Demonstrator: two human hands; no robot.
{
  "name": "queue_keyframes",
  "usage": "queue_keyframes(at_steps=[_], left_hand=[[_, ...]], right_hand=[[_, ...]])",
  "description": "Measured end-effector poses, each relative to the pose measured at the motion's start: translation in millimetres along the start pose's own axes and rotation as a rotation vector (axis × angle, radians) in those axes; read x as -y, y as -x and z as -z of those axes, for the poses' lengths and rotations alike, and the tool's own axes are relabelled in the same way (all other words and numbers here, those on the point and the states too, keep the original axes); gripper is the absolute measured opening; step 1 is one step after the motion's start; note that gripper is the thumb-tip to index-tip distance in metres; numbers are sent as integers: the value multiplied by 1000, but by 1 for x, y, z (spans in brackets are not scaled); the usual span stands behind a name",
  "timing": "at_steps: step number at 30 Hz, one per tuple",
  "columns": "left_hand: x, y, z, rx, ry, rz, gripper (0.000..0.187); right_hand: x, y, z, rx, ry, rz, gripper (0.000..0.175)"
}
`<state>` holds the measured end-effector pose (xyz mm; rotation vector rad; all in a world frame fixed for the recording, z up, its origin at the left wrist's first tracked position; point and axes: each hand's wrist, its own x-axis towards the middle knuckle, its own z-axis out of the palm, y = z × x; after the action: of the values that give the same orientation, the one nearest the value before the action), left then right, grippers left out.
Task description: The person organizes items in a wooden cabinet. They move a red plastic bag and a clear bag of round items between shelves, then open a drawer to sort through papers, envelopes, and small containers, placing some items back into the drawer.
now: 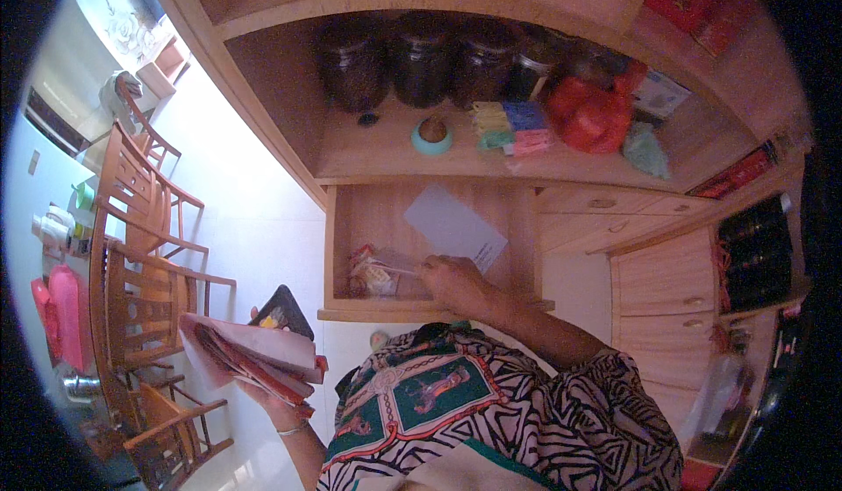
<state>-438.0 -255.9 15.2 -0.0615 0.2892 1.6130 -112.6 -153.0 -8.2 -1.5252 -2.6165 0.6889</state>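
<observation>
An open wooden drawer (pixel 375 208) lies before me. Inside it are a pale sheet of paper (pixel 454 228) with some print and, at the left, a clear plastic bag (pixel 376 277) with small things in it. My right hand (pixel 457 284) reaches into the drawer and pinches the edge of that bag. My left hand (pixel 266 399), left of the drawer, holds a bundle of red and pale folded papers (pixel 256 359). A dark, flat, triangular-looking object (pixel 286 313) shows behind the bundle, by the left fingertips.
On the shelf above the drawer stand several dark-filled jars (pixel 421 70), a turquoise cup (pixel 432 139), coloured bundles (pixel 510 122) and a red plastic bag (pixel 589 109). Wooden chairs (pixel 145 221) stand at the left. Cabinet doors (pixel 664 293) are at the right.
</observation>
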Motion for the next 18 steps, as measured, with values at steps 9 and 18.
queue_keyframes(at_steps=[9, 18], left_hand=[[0, -1, -1, 2, -60, -10, 70], [-7, -3, 12, 66, -16, 33, 71]], right_hand=[[-10, 16, -2, 125, -192, 61, 36], [-115, -32, 5, -197, 16, -420, 60]])
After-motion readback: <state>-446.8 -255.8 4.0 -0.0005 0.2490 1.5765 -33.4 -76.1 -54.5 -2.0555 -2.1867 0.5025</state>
